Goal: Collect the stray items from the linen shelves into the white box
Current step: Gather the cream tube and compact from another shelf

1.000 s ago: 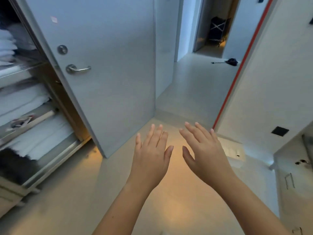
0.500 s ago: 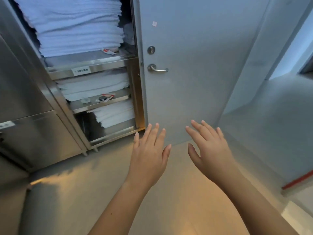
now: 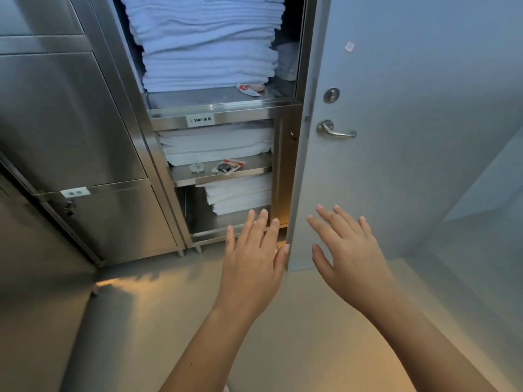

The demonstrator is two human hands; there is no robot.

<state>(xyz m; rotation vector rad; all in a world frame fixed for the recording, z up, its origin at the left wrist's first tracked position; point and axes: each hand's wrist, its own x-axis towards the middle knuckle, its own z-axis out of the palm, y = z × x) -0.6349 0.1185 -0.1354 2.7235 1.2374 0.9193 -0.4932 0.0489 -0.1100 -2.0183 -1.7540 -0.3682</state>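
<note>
Hands are held out flat above the floor, palms down, fingers straight and spread (nothing is gripped by either): the left hand (image 3: 252,261) is raised in front of the lowest shelf of the open steel linen cabinet (image 3: 128,89), the right hand (image 3: 348,256) before the grey door (image 3: 410,165). Stray items are seen on two shelves: a red-and-white sachet (image 3: 248,89) is laid on the upper shelf (image 3: 192,97) beside the tall stack of folded white linen (image 3: 206,46), while a small crumpled white scrap (image 3: 197,167) and a torn packet with something dark in it (image 3: 228,167) are set side by side at the front of the middle shelf (image 3: 256,167).
</note>
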